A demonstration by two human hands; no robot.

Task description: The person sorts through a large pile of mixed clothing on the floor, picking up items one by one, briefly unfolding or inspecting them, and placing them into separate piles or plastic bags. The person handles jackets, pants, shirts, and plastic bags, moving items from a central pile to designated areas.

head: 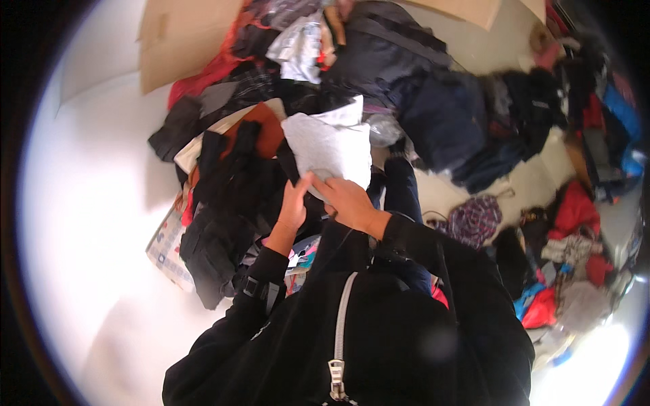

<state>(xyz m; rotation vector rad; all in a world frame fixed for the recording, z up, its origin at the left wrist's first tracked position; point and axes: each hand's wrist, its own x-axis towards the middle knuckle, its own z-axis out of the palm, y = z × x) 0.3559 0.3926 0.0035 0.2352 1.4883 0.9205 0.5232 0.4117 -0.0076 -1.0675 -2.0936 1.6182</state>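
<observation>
Both of my hands meet at the near end of a light grey folded garment (pixel 332 144), in the middle of the view. My left hand (pixel 294 200) pinches its lower left edge between thumb and fingers. My right hand (pixel 348 200) grips the same end from the right, its fingers reaching across to the left thumb. A paler flap sticks up at the garment's far right corner. Dark clothes (pixel 238 172) lie in a heap just left of my hands. An orange-brown piece of cloth (pixel 259 129) shows beyond that heap.
Dark jackets (pixel 386 56) and a navy garment (pixel 442 122) are piled ahead. Cardboard (pixel 188 38) stands at the far left. A crumpled clear plastic bag (pixel 383 129) lies beside the grey garment. A plaid bundle (pixel 475 218) and scattered clothes (pixel 574 218) cover the floor at right.
</observation>
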